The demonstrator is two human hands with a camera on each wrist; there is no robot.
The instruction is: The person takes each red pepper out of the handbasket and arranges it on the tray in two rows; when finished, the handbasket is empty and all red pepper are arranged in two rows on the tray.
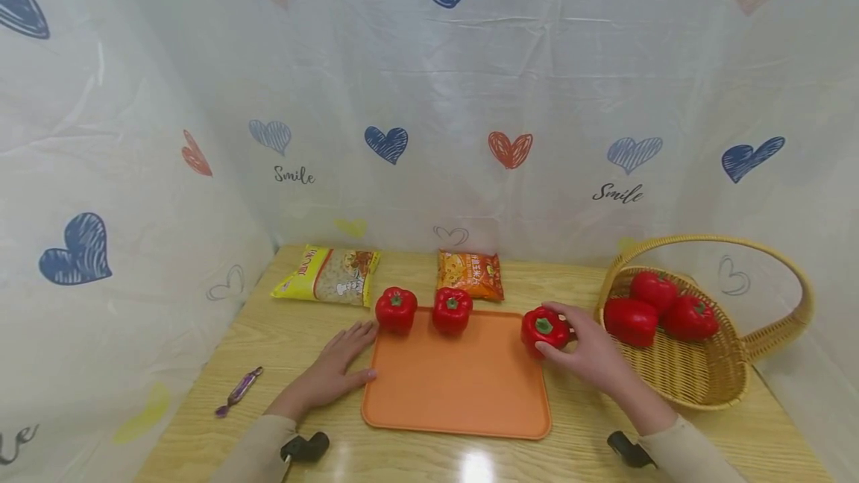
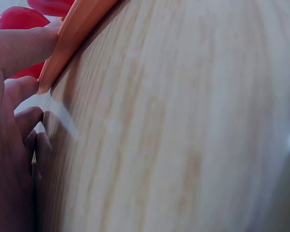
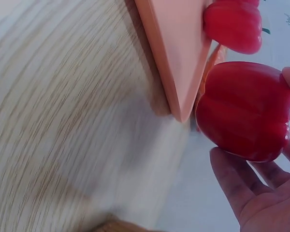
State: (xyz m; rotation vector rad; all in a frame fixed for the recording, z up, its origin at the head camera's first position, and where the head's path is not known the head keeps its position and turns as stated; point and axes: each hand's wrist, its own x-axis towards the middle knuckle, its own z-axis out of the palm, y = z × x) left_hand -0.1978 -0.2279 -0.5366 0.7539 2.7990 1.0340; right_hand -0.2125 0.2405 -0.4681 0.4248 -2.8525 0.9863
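Observation:
My right hand (image 1: 593, 352) grips a red bell pepper (image 1: 542, 329) with a green stem, between thumb and fingers, at the back right corner of the orange tray (image 1: 459, 386). In the right wrist view this pepper (image 3: 246, 111) is large beside the tray's corner; whether it touches the tray I cannot tell. Two more red bell peppers stand along the tray's back edge, one pepper (image 1: 396, 311) at the left corner and another pepper (image 1: 452, 311) near the middle. My left hand (image 1: 333, 369) lies with extended fingers at the tray's left edge, its thumb touching the rim (image 2: 70, 41).
To the right stands a wicker basket (image 1: 698, 371) with a tall handle, holding three red bell peppers (image 1: 654, 291). Behind the tray lie a yellow food bag (image 1: 329, 275) and an orange snack packet (image 1: 470, 274). A purple-wrapped candy (image 1: 239, 391) lies at left. A heart-printed curtain (image 1: 443, 95) encloses the table.

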